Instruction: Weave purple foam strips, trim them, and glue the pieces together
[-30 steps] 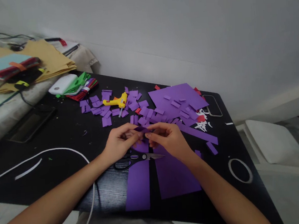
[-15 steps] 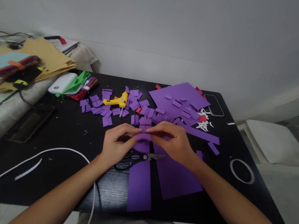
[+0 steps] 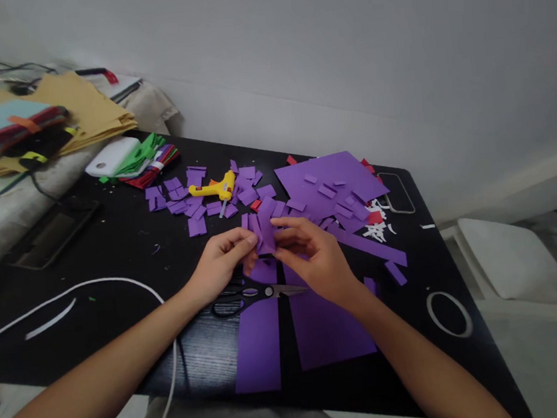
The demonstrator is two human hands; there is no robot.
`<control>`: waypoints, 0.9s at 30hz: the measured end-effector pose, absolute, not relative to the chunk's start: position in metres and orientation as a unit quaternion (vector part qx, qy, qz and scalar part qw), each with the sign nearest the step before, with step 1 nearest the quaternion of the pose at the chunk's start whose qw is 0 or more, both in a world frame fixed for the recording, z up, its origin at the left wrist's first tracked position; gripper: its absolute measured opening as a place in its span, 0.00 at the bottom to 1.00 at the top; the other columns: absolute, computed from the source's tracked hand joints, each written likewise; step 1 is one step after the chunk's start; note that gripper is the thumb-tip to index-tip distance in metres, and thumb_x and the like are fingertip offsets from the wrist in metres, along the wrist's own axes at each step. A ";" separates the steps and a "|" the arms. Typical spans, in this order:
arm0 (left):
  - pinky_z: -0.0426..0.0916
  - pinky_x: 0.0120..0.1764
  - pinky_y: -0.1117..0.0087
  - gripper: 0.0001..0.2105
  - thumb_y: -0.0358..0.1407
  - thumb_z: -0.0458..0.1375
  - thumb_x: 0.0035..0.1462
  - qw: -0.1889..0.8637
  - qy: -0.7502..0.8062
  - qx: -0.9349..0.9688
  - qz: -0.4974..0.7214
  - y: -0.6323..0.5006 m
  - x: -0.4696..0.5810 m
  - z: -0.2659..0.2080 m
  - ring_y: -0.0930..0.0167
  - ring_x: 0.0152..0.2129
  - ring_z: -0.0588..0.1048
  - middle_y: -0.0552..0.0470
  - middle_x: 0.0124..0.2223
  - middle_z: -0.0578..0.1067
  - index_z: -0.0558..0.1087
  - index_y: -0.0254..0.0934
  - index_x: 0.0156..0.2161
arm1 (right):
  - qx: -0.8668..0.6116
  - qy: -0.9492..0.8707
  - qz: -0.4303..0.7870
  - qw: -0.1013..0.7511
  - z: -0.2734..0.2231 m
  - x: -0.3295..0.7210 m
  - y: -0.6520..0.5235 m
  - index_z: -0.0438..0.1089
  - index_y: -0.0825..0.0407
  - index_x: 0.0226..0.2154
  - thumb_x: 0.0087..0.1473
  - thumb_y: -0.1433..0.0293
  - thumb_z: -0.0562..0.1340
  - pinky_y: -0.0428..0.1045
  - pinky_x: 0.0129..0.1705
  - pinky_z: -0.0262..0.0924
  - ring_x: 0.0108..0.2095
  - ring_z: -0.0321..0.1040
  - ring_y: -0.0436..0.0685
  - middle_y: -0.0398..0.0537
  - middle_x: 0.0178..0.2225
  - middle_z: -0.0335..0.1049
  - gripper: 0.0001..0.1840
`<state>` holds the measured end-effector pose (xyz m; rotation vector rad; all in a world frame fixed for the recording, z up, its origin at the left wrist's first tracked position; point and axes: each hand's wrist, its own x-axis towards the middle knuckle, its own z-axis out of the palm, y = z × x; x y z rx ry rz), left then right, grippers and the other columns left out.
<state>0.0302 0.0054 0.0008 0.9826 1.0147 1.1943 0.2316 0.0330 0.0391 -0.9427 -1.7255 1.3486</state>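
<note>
A folded piece of purple paper (image 3: 266,227) is held up between both hands over the desk. My left hand (image 3: 224,259) pinches its left edge with thumb and fingers. On the opposite side, the curled fingers of my right hand (image 3: 316,251) grip the right edge. Just below lie black-handled scissors (image 3: 270,292), their blades pointing right, across a purple paper strip (image 3: 258,345) and a wider purple sheet (image 3: 331,337). Beyond the hands, a yellow glue gun (image 3: 216,188) rests among several small folded purple pieces (image 3: 197,226).
A large purple sheet (image 3: 327,173) with small pieces on it lies near the wall. White paper scraps (image 3: 377,228) sit at the right. A white cable (image 3: 110,279) curves across the left side. Tied paper bundles (image 3: 145,160) and stacked envelopes (image 3: 81,114) are at the back left.
The purple paper has been turned from a flat, curled-over position to more upright, its folded face showing. My left fingers have shifted to its side edge. The scissors and glue gun stay put.
</note>
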 end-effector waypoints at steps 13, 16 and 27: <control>0.76 0.25 0.73 0.16 0.42 0.73 0.51 0.685 0.415 0.326 0.502 0.004 0.036 0.007 0.68 0.23 0.81 0.51 0.26 0.80 0.73 0.35 0.36 | -0.358 -0.740 0.408 0.397 0.037 0.231 0.033 0.78 0.44 0.43 0.61 0.75 0.62 0.52 0.47 0.75 0.46 0.76 0.56 0.48 0.47 0.77 0.13; 0.79 0.29 0.72 0.16 0.40 0.74 0.49 0.646 0.421 0.332 0.543 0.005 0.036 0.007 0.68 0.27 0.83 0.51 0.28 0.81 0.74 0.34 0.33 | -0.389 -0.703 0.417 0.424 0.037 0.230 0.031 0.74 0.44 0.48 0.59 0.75 0.63 0.52 0.46 0.76 0.44 0.76 0.55 0.50 0.51 0.72 0.16; 0.76 0.26 0.76 0.17 0.43 0.73 0.52 0.655 0.395 0.361 0.534 0.007 0.032 0.007 0.71 0.22 0.81 0.50 0.27 0.81 0.72 0.34 0.34 | -0.382 -0.741 0.383 0.398 0.038 0.231 0.033 0.77 0.44 0.46 0.60 0.73 0.64 0.53 0.45 0.75 0.39 0.73 0.53 0.49 0.47 0.67 0.13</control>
